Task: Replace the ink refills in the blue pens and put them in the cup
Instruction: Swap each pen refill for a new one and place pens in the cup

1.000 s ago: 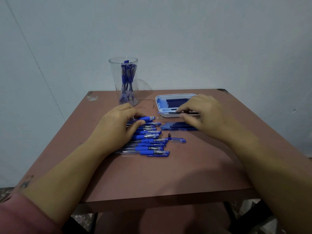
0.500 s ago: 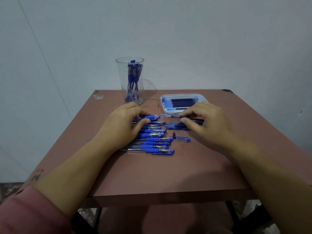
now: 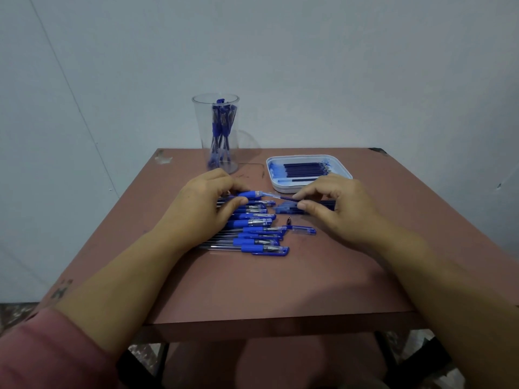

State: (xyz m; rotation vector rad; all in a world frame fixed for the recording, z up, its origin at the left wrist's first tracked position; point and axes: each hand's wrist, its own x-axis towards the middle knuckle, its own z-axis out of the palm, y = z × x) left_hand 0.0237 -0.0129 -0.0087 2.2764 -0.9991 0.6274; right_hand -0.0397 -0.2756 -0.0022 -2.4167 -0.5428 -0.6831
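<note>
**Blue pen with clear plastic barrel: refill at its mouth**

1. Pen in hand. It is held level just above the table's far half, between cup and tray. The fingers of the left hand are curled round the barrel with the thumb beneath, steadying it so the open end faces right.

2. Thin dark-blue ink refill. It is pinched between thumb and forefinger of the right hand, the other fingers loosely bent. It lies in line with the barrel, which suits sliding it along the bore. Whether it is going in or coming out cannot be told.

3. Row of blue pens. These lie side by side on the brown square table, probably stock kept within reach.

4. Loose blue pen cap and small dark tip piece. Both are set aside right of the row, likely off the pen in hand.

5. Tall clear plastic cup. It stands upright at the far edge and holds several pens, judged finished.

6. White shallow tray. It holds a layer of dark refills, and a separate pile of refills lies just in front of it on the table.

Not made out:
- The row's count, because the left palm covers its far pens.
- The join of refill and barrel, which is too small to read.
- Part of the tray's near rim and part of the pile, which sit behind the right fingers.
</note>
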